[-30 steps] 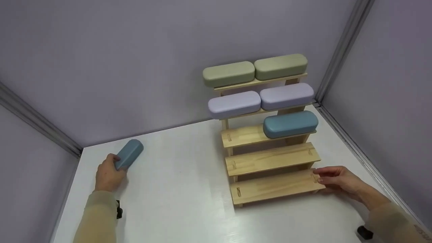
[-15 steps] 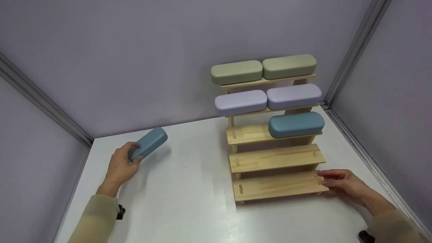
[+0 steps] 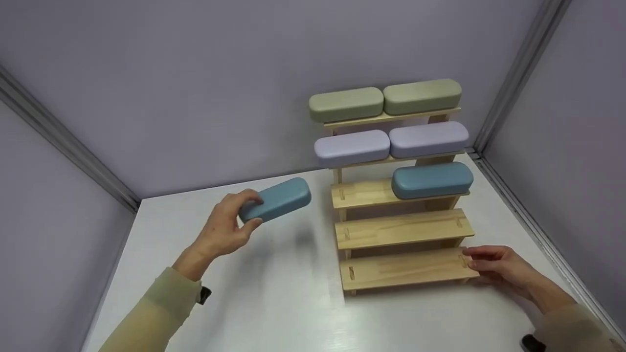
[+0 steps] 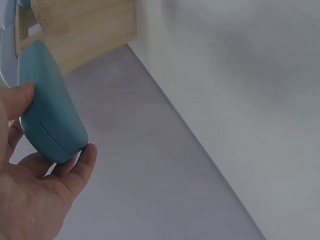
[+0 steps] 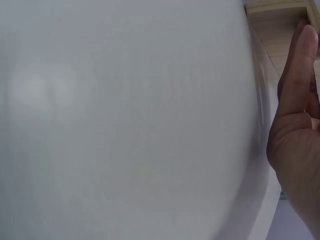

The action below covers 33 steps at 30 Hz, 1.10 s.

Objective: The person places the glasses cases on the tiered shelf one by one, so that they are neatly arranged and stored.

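Note:
My left hand holds a blue glasses case by its near end, thumb on one side and fingers on the other. The case hangs above the white table, its far end angled toward the rack; its shadow falls below. The left wrist view shows a seam along the side of this case. A stepped wooden rack stands to the right, and my right hand grips the right end of its lowest board. On the middle board, a second blue glasses case occupies the right half, beside bare wood.
Two green glasses cases lie end to end on the top board, and two lilac ones on the board below. Grey walls enclose the white table at the back and sides.
My left hand has lifted the blue glasses case off the table and carried it right toward the rack, turning it closer to level with the boards. The right hand stays at the lowest board.

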Available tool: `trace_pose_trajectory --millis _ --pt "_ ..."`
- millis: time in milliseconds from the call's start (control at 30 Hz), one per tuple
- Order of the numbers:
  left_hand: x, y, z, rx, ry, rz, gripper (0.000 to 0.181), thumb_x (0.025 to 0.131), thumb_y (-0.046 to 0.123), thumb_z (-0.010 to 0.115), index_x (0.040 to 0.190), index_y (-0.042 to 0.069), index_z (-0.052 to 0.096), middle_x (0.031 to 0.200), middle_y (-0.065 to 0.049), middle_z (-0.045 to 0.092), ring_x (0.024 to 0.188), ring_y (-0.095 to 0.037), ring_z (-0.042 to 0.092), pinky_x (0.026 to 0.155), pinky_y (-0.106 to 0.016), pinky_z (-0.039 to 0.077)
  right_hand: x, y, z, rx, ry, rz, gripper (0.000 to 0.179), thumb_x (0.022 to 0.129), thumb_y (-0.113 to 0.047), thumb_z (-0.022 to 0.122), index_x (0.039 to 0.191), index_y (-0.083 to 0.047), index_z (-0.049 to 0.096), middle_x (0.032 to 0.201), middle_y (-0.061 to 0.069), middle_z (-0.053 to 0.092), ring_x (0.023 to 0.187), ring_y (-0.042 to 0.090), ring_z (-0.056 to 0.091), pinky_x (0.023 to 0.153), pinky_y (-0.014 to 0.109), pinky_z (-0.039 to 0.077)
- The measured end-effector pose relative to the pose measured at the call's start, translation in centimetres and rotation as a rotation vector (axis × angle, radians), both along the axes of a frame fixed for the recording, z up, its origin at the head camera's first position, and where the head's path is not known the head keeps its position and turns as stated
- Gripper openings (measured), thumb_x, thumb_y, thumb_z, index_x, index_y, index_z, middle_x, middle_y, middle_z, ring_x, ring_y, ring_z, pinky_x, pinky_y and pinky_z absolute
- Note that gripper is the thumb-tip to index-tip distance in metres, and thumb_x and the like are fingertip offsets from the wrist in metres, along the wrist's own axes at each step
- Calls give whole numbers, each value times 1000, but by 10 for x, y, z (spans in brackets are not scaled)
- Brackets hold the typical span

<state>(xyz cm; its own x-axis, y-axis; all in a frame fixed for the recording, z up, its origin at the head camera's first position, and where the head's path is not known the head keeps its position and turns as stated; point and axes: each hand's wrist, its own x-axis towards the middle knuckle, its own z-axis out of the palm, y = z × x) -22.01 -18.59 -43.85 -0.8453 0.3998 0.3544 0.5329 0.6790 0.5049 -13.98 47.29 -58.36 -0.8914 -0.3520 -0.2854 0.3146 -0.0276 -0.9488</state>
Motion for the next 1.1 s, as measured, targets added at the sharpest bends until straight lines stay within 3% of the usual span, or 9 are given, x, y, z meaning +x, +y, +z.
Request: trace_pose_trajectory --millis 167,300,433,1100 --pt "-3 52 16 -6 27 -108 39 100 12 84 136 12 68 146 -14 73 132 -38 69 113 -62 59 0 3 -1 11 -13 -18 43 111 2 61 125 -30 87 125 -24 83 106 -2 79 87 20 66" --pt "-8 92 15 -23 27 -167 36 103 15 81 136 12 68 148 -11 72 133 -38 68 115 -61 59 0 4 0 30 -10 -31 43 111 1 62 124 -31 87 123 -24 83 103 -2 79 85 20 66" --pt "-15 119 10 -39 48 -200 34 103 16 80 135 13 67 146 -10 72 132 -38 68 113 -59 59 1 1 -1 34 -11 -25 42 111 0 63 124 -32 87 124 -24 83 103 -2 79 86 21 66" --pt "-24 164 -9 40 98 -209 34 108 15 75 141 10 70 164 -21 59 151 -43 57 122 -56 55 5 4 0 -25 5 13 47 112 3 58 128 -31 86 128 -23 82 105 -1 80 86 22 67"
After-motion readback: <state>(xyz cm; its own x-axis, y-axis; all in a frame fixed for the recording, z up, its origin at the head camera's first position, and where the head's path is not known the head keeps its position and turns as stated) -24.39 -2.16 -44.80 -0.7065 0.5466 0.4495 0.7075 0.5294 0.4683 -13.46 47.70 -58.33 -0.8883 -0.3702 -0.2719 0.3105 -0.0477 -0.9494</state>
